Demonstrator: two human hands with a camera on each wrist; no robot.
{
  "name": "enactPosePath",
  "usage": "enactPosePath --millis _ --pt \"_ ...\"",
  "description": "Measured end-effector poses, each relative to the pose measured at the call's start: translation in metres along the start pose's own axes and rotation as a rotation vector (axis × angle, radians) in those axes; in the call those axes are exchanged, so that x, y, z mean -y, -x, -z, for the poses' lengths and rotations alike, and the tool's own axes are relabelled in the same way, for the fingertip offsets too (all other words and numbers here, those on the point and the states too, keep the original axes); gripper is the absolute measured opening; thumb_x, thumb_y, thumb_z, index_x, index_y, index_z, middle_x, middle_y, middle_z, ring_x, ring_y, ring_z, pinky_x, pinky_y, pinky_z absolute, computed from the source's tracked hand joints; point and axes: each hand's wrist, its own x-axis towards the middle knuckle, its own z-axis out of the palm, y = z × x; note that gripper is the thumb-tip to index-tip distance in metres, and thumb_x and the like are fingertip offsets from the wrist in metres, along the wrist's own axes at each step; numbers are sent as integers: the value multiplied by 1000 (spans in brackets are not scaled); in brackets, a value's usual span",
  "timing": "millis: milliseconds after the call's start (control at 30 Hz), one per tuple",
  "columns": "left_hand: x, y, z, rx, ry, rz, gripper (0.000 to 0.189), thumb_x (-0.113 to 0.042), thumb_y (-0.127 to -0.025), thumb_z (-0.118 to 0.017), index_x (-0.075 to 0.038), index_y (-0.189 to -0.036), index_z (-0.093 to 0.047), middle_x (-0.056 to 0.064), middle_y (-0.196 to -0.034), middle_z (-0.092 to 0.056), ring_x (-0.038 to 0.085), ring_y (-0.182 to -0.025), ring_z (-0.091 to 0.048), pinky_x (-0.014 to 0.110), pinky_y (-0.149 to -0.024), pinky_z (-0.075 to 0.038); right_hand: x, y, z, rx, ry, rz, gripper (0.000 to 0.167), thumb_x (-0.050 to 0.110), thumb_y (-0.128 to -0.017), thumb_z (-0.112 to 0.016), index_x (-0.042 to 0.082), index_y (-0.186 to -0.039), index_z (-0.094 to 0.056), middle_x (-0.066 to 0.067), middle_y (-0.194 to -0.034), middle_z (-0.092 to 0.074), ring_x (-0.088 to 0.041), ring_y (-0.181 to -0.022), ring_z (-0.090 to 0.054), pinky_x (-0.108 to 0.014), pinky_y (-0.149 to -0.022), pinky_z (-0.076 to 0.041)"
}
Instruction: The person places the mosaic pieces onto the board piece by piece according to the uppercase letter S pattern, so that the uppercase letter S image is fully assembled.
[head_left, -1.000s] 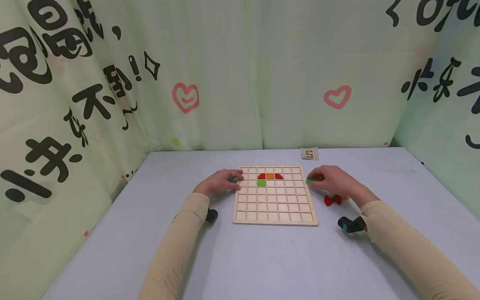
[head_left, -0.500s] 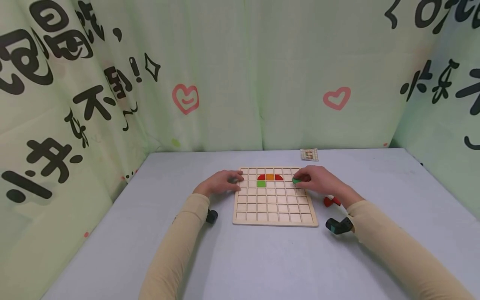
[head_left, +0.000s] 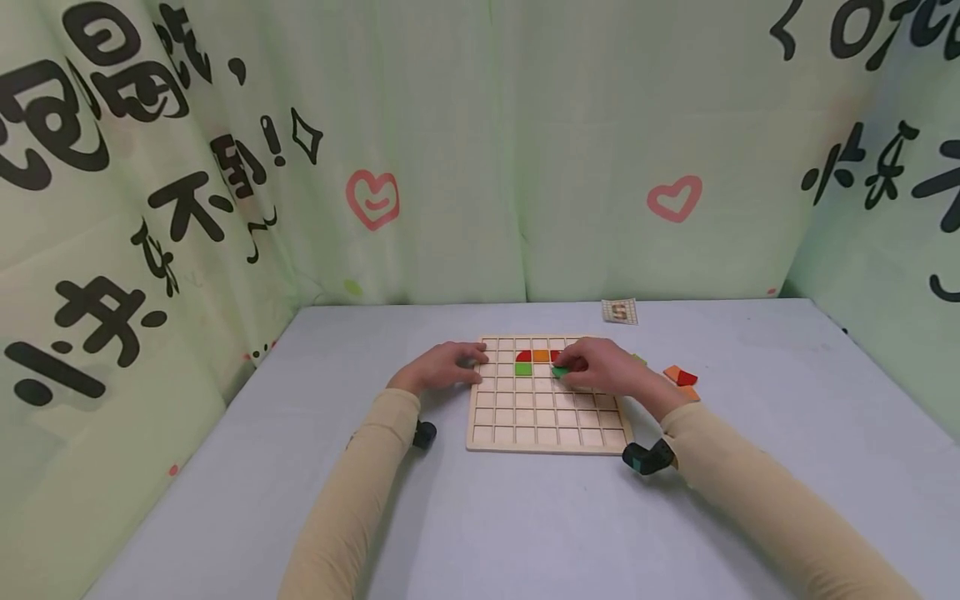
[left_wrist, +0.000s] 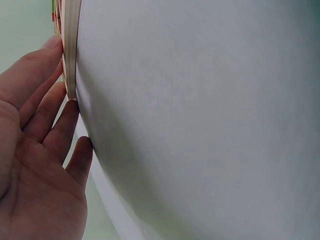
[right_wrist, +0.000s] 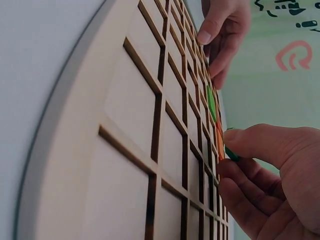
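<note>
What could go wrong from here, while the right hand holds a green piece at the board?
The green piece, pinched in the right hand, might slip or land askew on the board. That hand could nudge the nearby red piece out of its cell. The left hand touches the board's edge, so a push might shift it.

Behind and beside the pale surface (head_left: 517, 525), we see light green curtains (head_left: 457, 158) bearing black lettering (head_left: 54, 369) and two red heart outlines (head_left: 677, 217), one of them with a smile (head_left: 377, 205) drawn inside.
</note>
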Motion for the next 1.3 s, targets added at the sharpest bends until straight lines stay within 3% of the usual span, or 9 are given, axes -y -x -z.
enactPosePath --millis 133,533,1000,1300 --pt "-1 -1 1 1 -5 1 35 -18 -91 -69 -12 -125 -66 -2 -153 -42 22 -145 -28 40 -117 -24 7 -5 -5 10 17 50 24 9 -89 -69 0 -111 -70 -6 -101 -69 -17 -85 -61 -37 -81 -53" --pt "-2 2 4 7 -34 -32 34 -17 -92 -68 -11 -125 -66 1 -152 -43 24 -144 -30 39 -116 -25 24 -15 -15 31 10 22 23 14 -89 -71 3 -110 -71 -3 -100 -70 -15 -87 -62 -37 -84 -53" --pt "-1 2 2 9 -9 -23 34 -17 -92 -68 -11 -125 -66 1 -152 -43 23 -144 -30 40 -117 -24 31 -26 -25 47 7 0 23 18 -88 -73 5 -107 -71 -1 -97 -67 -16 -85 -59 -33 -83 -51" --pt "0 1 2 11 -12 -24 33 -19 -91 -69 -12 -124 -66 0 -152 -43 23 -144 -30 40 -117 -25 32 -31 -30 50 44 52 20 17 -87 -74 5 -104 -72 -1 -94 -67 -16 -82 -57 -31 -78 -50"
